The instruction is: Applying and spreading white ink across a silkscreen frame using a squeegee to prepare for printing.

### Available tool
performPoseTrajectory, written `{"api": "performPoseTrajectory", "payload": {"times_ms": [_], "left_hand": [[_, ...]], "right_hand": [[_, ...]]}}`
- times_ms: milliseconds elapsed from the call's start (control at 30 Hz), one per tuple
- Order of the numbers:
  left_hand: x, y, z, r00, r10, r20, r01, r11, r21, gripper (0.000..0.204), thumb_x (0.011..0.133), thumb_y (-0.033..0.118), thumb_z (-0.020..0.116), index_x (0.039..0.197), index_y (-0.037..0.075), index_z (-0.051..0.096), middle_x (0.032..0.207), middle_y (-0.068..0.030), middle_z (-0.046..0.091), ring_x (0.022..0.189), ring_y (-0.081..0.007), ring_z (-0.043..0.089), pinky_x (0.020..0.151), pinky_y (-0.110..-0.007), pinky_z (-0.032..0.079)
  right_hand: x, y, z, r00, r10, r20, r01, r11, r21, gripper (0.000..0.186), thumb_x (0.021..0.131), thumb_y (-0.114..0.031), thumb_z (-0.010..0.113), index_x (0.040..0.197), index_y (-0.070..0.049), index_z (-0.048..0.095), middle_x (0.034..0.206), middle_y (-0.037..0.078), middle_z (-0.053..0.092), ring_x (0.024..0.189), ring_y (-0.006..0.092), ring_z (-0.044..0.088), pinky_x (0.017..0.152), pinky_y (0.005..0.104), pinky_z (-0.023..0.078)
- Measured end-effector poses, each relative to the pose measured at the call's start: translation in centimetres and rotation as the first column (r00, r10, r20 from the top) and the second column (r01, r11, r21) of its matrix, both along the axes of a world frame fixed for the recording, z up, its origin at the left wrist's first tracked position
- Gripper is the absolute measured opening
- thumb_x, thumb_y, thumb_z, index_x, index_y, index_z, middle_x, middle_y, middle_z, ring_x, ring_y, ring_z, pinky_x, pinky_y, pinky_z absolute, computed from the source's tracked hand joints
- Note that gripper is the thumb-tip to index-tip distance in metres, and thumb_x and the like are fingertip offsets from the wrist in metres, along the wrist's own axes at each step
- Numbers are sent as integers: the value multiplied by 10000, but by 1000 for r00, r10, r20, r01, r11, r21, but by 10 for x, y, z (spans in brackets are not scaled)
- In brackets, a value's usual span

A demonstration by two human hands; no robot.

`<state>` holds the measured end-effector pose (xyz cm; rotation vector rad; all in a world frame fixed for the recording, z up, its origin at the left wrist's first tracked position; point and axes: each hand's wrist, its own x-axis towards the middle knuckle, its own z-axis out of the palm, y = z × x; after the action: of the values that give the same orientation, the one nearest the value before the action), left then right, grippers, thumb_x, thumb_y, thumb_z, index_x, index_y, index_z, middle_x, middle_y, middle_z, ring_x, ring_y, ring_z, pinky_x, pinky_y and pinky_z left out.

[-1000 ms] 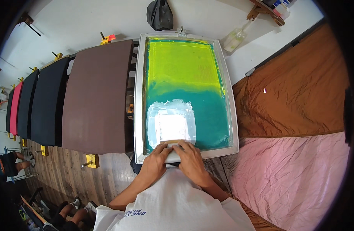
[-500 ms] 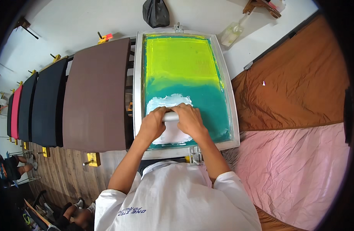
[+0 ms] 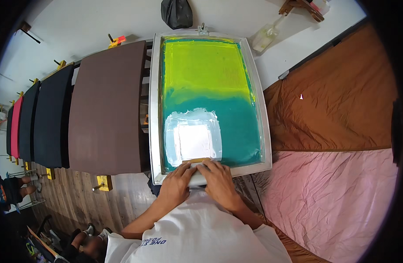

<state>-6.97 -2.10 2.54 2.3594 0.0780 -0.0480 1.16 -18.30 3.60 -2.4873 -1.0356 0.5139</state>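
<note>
While the left hand (image 3: pixel 177 180) and right hand (image 3: pixel 219 179) grasp the squeegee (image 3: pixel 197 160), it sits crosswise at the near end of the screen frame (image 3: pixel 155 109) — long axis left-to-right, tan edge facing away, pale body mostly covered.

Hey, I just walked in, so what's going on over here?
A person's left hand and right hand grip a squeegee together, at the near end of a teal screen in a pale frame. Just beyond the squeegee lies a white patch, probably ink. The screen's far part is coated yellow-green. To the left stands a row of boards, the nearest one the brown board, which neither hand touches.
</note>
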Motion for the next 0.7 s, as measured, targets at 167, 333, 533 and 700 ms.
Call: {"api": "performPoseTrajectory", "payload": {"times_ms": [167,333,533,700], "left_hand": [[59,31,7,995,35,97,-34,999,-11,506,637,-113,581,1123,17,630,1044,-191,656,918,-389,652,796,-457,548],[106,61,-10,998,51,42,-52,999,17,444,692,-99,580,1111,32,645,1053,-204,665,928,-414,645,801,-473,535],[50,37,-16,999,-17,33,19,998,-64,652,625,-162,575,1254,9,564,1281,-238,574,1094,-430,597,917,-453,520],[1,10,2,1000,-17,25,17,1000,3,652,626,-131,618,1263,0,569,1303,-229,579,1102,-420,613,930,-434,532]], "right_hand": [[64,37,1,996,-5,87,6,1000,-11,449,725,40,597,1148,-93,667,1093,120,647,1078,332,604,869,477,453],[114,65,-6,993,52,108,-48,998,-38,412,743,36,575,1115,-111,674,1022,130,654,993,356,620,817,494,494],[51,33,-16,999,0,55,-1,1000,16,488,721,54,615,1187,-91,623,1201,119,574,1153,327,540,894,479,452],[5,7,3,1000,12,17,-12,1000,18,524,668,45,684,1173,-81,631,1241,125,554,1207,315,521,905,487,445]]}}
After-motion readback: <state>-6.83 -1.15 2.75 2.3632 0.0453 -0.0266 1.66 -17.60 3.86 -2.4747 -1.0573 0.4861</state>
